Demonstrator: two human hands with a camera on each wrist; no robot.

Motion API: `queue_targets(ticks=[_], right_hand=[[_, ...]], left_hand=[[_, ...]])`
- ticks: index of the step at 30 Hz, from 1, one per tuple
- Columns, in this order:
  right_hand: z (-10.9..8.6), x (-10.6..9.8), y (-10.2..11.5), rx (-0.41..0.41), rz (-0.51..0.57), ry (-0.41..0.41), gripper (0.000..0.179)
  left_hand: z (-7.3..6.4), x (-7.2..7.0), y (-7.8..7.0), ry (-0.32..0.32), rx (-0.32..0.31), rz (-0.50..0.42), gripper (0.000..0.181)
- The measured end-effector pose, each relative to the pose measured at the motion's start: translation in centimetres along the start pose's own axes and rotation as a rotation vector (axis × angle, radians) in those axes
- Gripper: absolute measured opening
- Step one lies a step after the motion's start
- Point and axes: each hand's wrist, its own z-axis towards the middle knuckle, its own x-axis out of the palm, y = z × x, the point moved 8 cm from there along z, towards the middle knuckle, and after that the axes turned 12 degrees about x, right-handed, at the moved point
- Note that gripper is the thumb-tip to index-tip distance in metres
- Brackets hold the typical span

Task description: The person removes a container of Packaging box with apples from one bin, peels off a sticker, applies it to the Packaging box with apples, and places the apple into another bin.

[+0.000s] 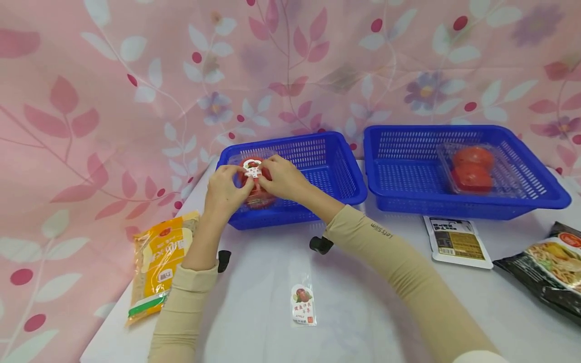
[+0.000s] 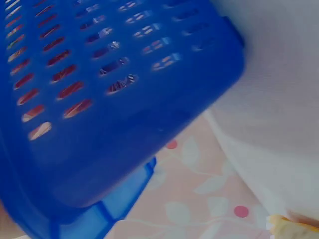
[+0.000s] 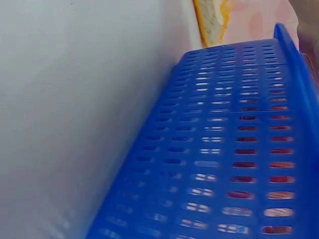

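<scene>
In the head view a label (image 1: 252,164), white with a printed red fruit, lies over a clear plastic box (image 1: 259,200) of red fruit. The box sits at the left end of the left blue basket (image 1: 317,132). My left hand (image 1: 225,191) pinches the label's left side, index finger and thumb bent toward it. From the right, my right hand (image 1: 287,179) pinches the opposite side in the same manner. Both wrist views mostly show the basket's slotted wall, with red fruit behind the slots.
A second blue basket (image 1: 408,199) holds a clear box of red fruit (image 1: 473,169). A yellow food packet (image 1: 159,262) lies left. On the white table lie another fruit label (image 1: 303,305) on clear backing, a flat sachet (image 1: 458,242) and a black noodle packet (image 1: 551,267).
</scene>
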Motion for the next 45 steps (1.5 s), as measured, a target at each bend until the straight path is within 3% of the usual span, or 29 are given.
queue_targets(ticks=[8,14,20,28,34,45], right_hand=[[0.4,1.9,-1.7,0.037,0.027,0.006,0.031],[0.7,3.2,-2.2,0.054,0.035,0.03,0.032],[0.8,4.0,-2.2,0.076,-0.001,0.083,0.034],[1.1,5.3,-2.0,0.046,-0.042,0.141,0.034],[1.1,5.9,-2.3,0.052,-0.041,0.204,0.038],[1.2,6.1,-2.7,0.056,-0.021,0.238,0.04]], left_hand=[[0.1,2.1,1.0,0.055,0.015,-0.005,0.033],[0.5,2.8,2.2,0.118,0.008,-0.035,0.031],[0.6,3.3,3.4,0.162,-0.038,-0.094,0.029],[0.5,3.9,4.9,0.202,-0.127,-0.065,0.031],[0.6,4.5,5.2,0.241,-0.168,-0.069,0.032],[0.7,5.1,4.8,0.302,-0.159,-0.016,0.036]])
